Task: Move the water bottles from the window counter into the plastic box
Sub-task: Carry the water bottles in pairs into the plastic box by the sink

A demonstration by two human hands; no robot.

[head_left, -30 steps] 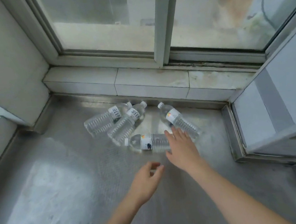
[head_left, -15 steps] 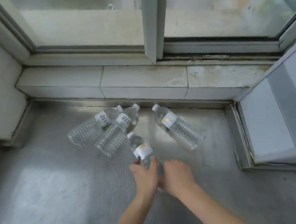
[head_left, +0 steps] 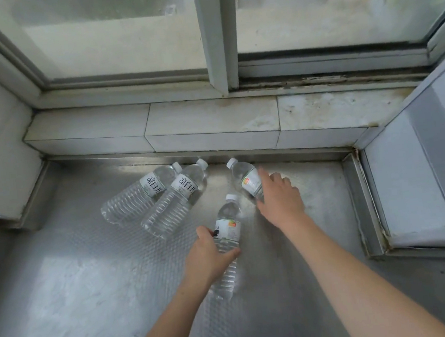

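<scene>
Pickup step, early in the task: 4 clear plastic water bottles lying on the embossed steel window counter [head_left: 90, 276], no plastic box in view. Left hand [head_left: 208, 256] clamped around the middle of the nearest clear bottle with the white-and-orange label [head_left: 228, 223], thumb on one side and fingers curled under the other, cap pointing toward the window. Whether lifted or resting on the steel, cannot tell. Right hand [head_left: 280, 196] spread, fingers apart, laid over the clear bottle with the white cap and orange-marked label [head_left: 245, 178] near the tiled sill [head_left: 211, 117], not yet closed around it. 2 larger clear ribbed bottles with white labels [head_left: 147, 193] side by side to the left, untouched. Next, probably: closing the right fingers round the barrel, lifting both bottles, then turning toward the box. Smooth round plastic, likely to roll if nudged.
</scene>
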